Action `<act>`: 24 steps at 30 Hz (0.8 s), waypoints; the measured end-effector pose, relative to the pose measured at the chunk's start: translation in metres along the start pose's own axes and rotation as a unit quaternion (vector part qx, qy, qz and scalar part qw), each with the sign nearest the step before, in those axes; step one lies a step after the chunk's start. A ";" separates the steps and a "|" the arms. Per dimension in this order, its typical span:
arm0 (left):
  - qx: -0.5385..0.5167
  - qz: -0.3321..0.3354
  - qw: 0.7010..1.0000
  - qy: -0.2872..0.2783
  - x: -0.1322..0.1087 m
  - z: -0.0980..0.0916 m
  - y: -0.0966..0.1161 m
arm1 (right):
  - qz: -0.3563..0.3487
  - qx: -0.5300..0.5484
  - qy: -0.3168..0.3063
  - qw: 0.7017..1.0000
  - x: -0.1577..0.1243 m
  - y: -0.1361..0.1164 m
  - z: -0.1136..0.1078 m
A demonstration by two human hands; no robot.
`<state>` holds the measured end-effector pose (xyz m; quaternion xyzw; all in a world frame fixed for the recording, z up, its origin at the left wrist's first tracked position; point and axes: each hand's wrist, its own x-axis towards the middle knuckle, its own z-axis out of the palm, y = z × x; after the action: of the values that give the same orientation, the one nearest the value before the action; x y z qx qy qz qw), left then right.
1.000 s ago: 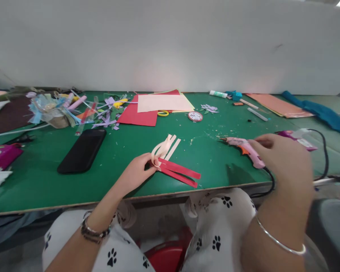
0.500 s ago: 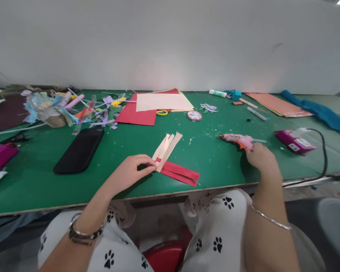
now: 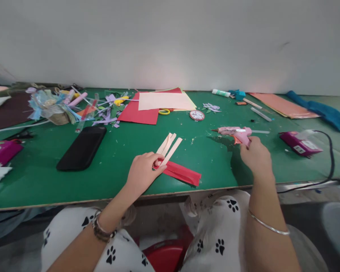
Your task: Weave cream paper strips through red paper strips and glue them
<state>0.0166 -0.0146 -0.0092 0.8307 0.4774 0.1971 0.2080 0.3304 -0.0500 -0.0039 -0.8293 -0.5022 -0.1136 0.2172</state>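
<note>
My left hand [image 3: 145, 169] is closed on the lower ends of the cream paper strips [image 3: 171, 152], which fan up and to the right. Red paper strips [image 3: 183, 173] cross beneath them and lie along the table toward the right. Some of the strips' ends are hidden by my fingers. At the right, my right hand [image 3: 255, 155] grips the handle of a pink glue gun [image 3: 238, 132] with an orange trigger. The gun's nozzle points left, held just above the table, and a clear glue stick sticks out of its back.
A black phone [image 3: 82, 148] lies left of my left hand. Red paper [image 3: 140, 114] and a cream sheet [image 3: 166, 101] are at the back, beside purple scraps [image 3: 106, 115]. A round red-rimmed piece [image 3: 197, 115] sits mid-table. At the right is a purple power block [image 3: 300, 143] with a black cord.
My right hand has lifted the glue gun off the table, its fingers now round the handle. My left hand has moved right and farther over the strips' joined ends.
</note>
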 end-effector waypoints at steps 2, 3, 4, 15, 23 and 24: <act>-0.013 -0.003 1.000 0.002 0.000 0.000 0.000 | 0.046 -0.020 0.014 0.999 -0.002 -0.013 -0.004; -0.023 -0.005 1.000 0.001 0.000 -0.001 -0.001 | 0.048 -0.015 0.015 0.999 -0.003 -0.019 -0.005; -0.034 -0.006 0.999 0.000 0.000 -0.001 -0.001 | 0.044 -0.005 0.015 0.999 -0.003 -0.023 -0.007; -0.086 -0.013 0.995 -0.037 -0.006 -0.013 -0.009 | 0.012 0.107 -0.012 0.994 -0.009 -0.043 -0.012; -0.093 0.105 0.985 -0.104 -0.011 -0.027 -0.023 | -0.004 0.154 -0.027 0.988 -0.013 -0.050 -0.011; -0.100 0.122 0.982 -0.102 -0.011 -0.028 -0.025 | -0.011 0.159 -0.026 0.987 -0.013 -0.052 -0.011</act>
<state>-0.0204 -0.0082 -0.0006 0.8737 0.3264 0.1821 0.3115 0.2786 -0.0449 0.0131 -0.7812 -0.5288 -0.0135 0.3315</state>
